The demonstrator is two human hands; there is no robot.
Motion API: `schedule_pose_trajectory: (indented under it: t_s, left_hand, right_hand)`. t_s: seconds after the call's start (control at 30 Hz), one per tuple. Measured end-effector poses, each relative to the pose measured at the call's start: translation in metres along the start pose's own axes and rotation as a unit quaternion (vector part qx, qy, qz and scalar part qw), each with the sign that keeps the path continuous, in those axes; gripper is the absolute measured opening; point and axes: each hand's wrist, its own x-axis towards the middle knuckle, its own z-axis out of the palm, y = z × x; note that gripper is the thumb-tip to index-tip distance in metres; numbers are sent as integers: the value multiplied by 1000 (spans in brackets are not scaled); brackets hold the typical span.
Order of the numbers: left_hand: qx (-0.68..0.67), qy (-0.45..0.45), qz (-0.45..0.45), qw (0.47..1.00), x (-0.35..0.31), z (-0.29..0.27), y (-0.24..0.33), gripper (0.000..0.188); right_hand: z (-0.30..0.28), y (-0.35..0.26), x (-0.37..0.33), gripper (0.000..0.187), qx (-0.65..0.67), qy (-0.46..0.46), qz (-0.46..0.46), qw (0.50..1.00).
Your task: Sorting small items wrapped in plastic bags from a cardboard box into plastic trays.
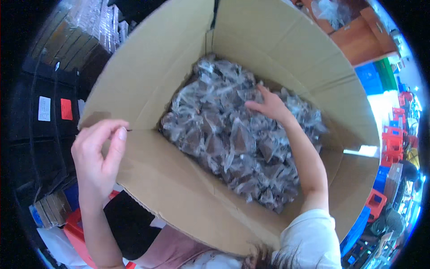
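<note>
Reaching into a large cardboard box (179, 188), this person has the left hand (101, 154) by its nine o'clock rim, fingers curled; whether they grip I can't tell. Toward two o'clock, the right hand (271, 106), thumb and fingers apart, touches crinkled clear plastic bags (239, 136) of dark-brown pieces heaped inside. Beyond, at nine, hang unreadably small white (44, 108) and red labels (66, 109); at three, red stools (392, 142).
</note>
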Motion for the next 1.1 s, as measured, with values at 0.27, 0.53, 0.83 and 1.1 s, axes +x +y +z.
schedule_pose_trajectory:
  t_s: [0.27,0.53,0.83,1.1]
  left_hand:
    - [25,-55,-33,998,-2,-2,13,27]
    - [39,-447,270,852,-40,23,101,31]
    - [61,-480,290,825,-49,21,106,24]
    - [-27,-422,276,863,-66,25,85,27]
  right_hand:
    - [-6,-18,-35,82,-169,83,-34,981]
    - [25,-17,-92,52,-225,64,-133,963]
    - [78,-77,-111,47,-161,-10,-47,986]
    - [76,-61,-106,61,-66,33,-110,991]
